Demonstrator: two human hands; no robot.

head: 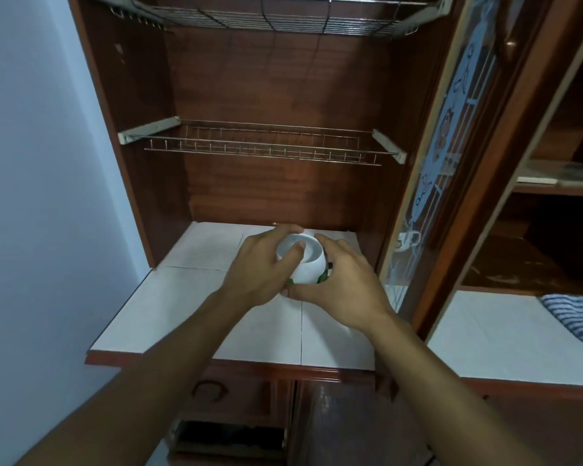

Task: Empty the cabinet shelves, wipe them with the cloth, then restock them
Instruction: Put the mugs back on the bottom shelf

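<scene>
A: You have both hands on the white bowl [306,264]; your left hand [261,269] curls round its left side, thumb laid across the top; your right hand [347,284] cups its right side, thumb tucked along the near lower edge.

B: You hold it over the tiled counter [169,297], towards the far middle, just inside the open cabinet; whether it touches the tiles, I cannot tell; green marks show low on its near side, between your hands.

A: The face turned up towards you shows a round ring; rim or foot, I cannot tell.

B: Above your hands the lower wire rack [266,148] hangs between two white brackets; the upper wire rack [283,16] runs along the top of your view.

A: To your right the glass door [451,129] stands open, edge-on to you, with a pale frosted pattern; beyond it, on the right-hand counter, the striped cloth [574,317] lies well apart from the bowl, partly cut off by the frame.

B: On your left is the pale blue wall [31,163]; near you, below the counter's edge, a drawer carries a curved handle [209,388].
</scene>
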